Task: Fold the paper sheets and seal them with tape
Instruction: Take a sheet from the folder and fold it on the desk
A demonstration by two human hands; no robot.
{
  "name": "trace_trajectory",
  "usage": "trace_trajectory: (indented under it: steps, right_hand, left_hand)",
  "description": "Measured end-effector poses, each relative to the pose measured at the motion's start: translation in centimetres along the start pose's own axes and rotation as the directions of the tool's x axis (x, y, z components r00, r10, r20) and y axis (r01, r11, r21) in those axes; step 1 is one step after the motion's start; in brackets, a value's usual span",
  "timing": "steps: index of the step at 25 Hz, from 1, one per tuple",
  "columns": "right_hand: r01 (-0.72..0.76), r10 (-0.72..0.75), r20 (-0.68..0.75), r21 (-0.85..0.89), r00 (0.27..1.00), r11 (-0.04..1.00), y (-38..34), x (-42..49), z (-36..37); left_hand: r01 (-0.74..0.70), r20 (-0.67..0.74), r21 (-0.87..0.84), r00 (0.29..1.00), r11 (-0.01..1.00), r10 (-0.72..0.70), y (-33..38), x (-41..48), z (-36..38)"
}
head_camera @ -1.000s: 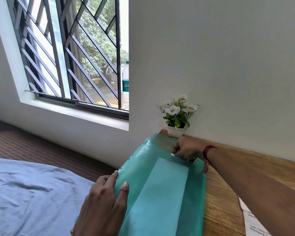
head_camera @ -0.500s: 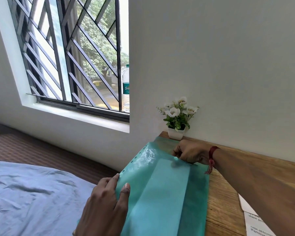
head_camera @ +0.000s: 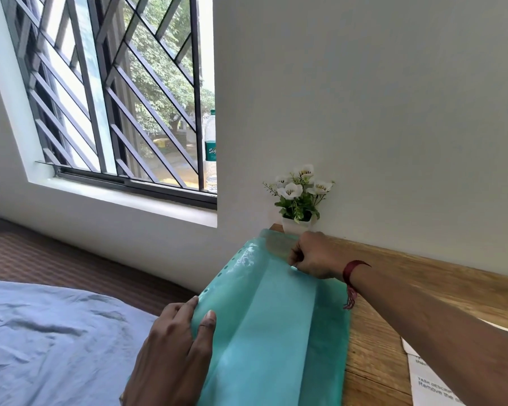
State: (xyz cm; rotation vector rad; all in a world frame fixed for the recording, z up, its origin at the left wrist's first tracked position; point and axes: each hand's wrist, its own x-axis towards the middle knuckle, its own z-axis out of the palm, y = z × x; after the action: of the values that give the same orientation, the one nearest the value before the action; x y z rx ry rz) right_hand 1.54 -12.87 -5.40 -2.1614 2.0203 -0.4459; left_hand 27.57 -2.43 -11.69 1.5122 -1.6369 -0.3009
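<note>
Bowing up more than a second ago: the punched left margin of the translucent sleeve (head_camera: 235,266), raised off the worktop (head_camera: 423,276) where the left hand lifts it. The right hand is unchanged in place, at the far end just before the flower pot (head_camera: 295,227).

Head view, items:

- Teal paper sheet (head_camera: 276,332): a lighter band running lengthwise down the middle of the sleeve. Both lie along the worktop's left end, with the sleeve's near-left part hanging past the edge.
- Left hand (head_camera: 170,356): near end, back of the hand up. Thumb laid on top of the sleeve, forefinger behind the punched margin. Grip: grasping the sleeve's edge between the two.
- Right hand (head_camera: 314,256): arm stretched diagonally across the worktop, knuckles up, fingers curled tight. Grip: fingertips closed on the far right corner of the paper sheet.
- Red thread (head_camera: 354,269): tied at the right wrist, ends dangling.
- Printed paper (head_camera: 428,385): on the worktop at lower right, partly under the right forearm.
- Bottle (head_camera: 210,142): on the window sill behind the grille (head_camera: 115,92).
- Blue bedsheet (head_camera: 41,332): lower left.
</note>
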Motion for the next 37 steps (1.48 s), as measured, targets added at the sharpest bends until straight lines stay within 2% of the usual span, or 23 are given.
trace_trajectory:
  steps: [4, 8, 13, 17, 29, 37]
  right_hand:
    - [0.036, -0.043, -0.077, -0.094, 0.996, 0.995, 0.0, -0.8, -0.5]
    - [0.122, -0.162, -0.144, -0.255, 0.976, 0.959, -0.1, -1.9, -1.5]
    - [0.196, -0.266, -0.299, -0.245, 0.917, 0.95, 0.7, -2.6, -3.0]
    - [0.252, -0.361, -0.411, -0.296, 0.837, 0.921, 0.5, -3.2, -4.0]
    - [0.277, -0.551, -0.614, -0.488, 0.566, 0.828, -3.1, -7.2, -8.7]
    - [0.272, -0.571, -0.666, -0.506, 0.479, 0.818, -4.0, -9.5, -10.4]
  left_hand:
    - [0.007, 0.008, 0.004, 1.0, 1.0, -0.007, -0.1, 0.1, 0.1]
    - [0.012, 0.012, 0.02, 1.0, 1.0, -0.012, -0.2, 0.1, 0.2]
    - [0.009, 0.013, 0.042, 1.0, 0.999, -0.009, -0.2, 0.1, 0.4]
    - [0.029, 0.02, 0.054, 0.999, 0.998, -0.03, -0.3, 0.2, 0.6]
    - [0.018, 0.079, 0.07, 0.997, 0.997, -0.024, -0.8, 0.7, 0.9]
    - [0.007, 0.05, 0.02, 0.999, 1.0, -0.008, -0.7, 1.1, 0.8]
